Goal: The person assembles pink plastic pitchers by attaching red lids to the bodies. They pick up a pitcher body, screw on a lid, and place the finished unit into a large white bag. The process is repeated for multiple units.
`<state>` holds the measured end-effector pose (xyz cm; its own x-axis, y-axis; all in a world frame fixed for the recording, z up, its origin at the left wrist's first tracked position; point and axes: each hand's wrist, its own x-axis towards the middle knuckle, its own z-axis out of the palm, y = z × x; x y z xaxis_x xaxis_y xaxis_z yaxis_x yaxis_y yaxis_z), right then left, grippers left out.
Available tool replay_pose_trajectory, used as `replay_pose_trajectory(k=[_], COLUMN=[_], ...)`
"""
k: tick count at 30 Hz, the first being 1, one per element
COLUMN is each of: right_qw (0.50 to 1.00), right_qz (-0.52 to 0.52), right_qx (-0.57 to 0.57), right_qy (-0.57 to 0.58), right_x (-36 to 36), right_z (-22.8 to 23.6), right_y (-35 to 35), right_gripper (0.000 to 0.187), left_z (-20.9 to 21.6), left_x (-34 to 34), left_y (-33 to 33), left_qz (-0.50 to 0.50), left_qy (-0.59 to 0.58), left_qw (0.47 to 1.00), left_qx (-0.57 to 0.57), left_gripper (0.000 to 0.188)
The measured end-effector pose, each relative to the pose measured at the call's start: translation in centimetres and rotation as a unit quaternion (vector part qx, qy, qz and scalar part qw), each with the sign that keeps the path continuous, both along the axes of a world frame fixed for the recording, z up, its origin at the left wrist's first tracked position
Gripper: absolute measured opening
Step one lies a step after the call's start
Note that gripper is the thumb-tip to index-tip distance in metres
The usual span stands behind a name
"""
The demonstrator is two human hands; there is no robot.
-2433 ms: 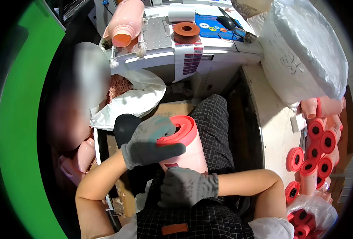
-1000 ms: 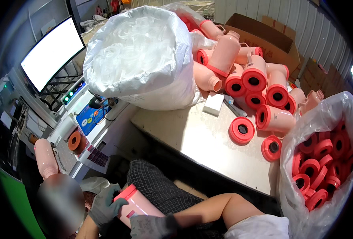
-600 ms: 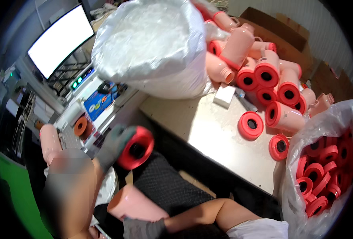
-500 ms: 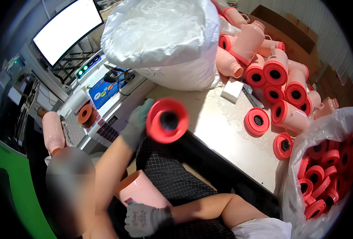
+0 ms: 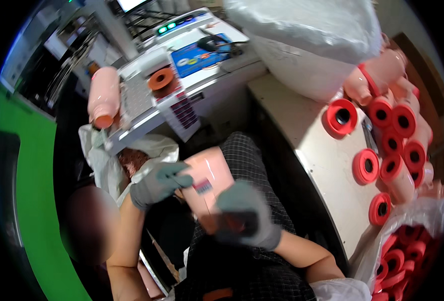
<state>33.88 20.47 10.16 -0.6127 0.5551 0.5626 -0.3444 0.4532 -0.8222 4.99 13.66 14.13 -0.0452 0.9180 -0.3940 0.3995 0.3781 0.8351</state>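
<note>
A pale pink cone-shaped spool [image 5: 207,183] with a small striped label lies across my lap. My left hand [image 5: 158,183], in a grey glove, grips its upper left side. My right hand [image 5: 244,214], also in a grey glove and blurred, closes over the spool's lower end, which it hides. Both forearms are bare. My lap is covered by dark checked cloth [image 5: 247,150].
A beige table [image 5: 322,155] on the right holds several red-ended pink spools [image 5: 382,145] and a big white bag [image 5: 312,40]. A clear bag of red spool ends [image 5: 407,251] sits at lower right. A machine panel [image 5: 177,85] with a pink spool [image 5: 104,98] stands ahead.
My left hand has set down the red end cap it held up and come back onto the pink spool. The view has swung down from the table toward my lap.
</note>
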Motion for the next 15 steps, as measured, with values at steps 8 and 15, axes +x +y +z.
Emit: replay_pose_trajectory(k=[8, 15], right_qw=[0.97, 0.976], right_qz=[0.003, -0.06], right_qx=[0.126, 0.141], right_qy=[-0.208, -0.156], right_x=[0.3, -1.0], right_z=[-1.4, -1.8], right_y=[1.6, 2.0], right_gripper=[0.094, 0.091], left_z=[-4.8, -8.7], left_x=[-2.2, -6.4], left_y=[-6.7, -6.9], left_qz=[0.324, 0.234], left_qy=[-0.172, 0.27], left_qw=[0.906, 0.843], left_qx=[0.211, 0.402], left_gripper=[0.036, 0.065])
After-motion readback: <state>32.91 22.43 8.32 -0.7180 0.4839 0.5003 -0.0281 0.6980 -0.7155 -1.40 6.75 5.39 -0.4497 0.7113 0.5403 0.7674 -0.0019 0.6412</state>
